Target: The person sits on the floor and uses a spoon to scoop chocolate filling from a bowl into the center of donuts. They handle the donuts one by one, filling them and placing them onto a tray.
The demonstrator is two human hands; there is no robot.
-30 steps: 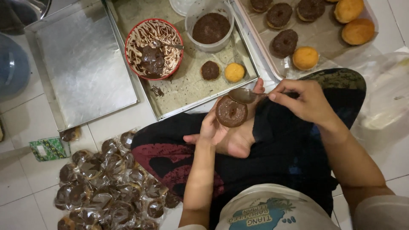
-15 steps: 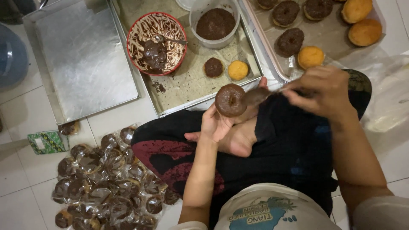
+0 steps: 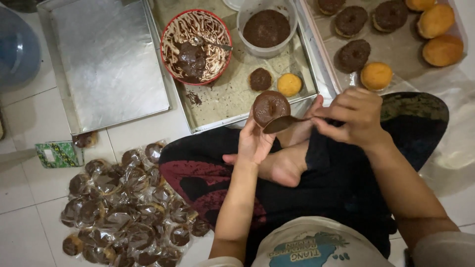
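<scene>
— Your left hand (image 3: 255, 141) is cupped around the chocolate donut (image 3: 270, 106), right above the tray's (image 3: 316, 64) edge.
— And your right hand (image 3: 354, 116)?
— You pinch a spoon (image 3: 282, 123) tight, touching the donut.

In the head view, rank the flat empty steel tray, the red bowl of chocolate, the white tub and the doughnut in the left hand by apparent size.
1. Flat steel tray
2. Red bowl
3. White tub
4. Doughnut in the left hand, though it is raised toward the camera, so it looks larger than it is.
</scene>
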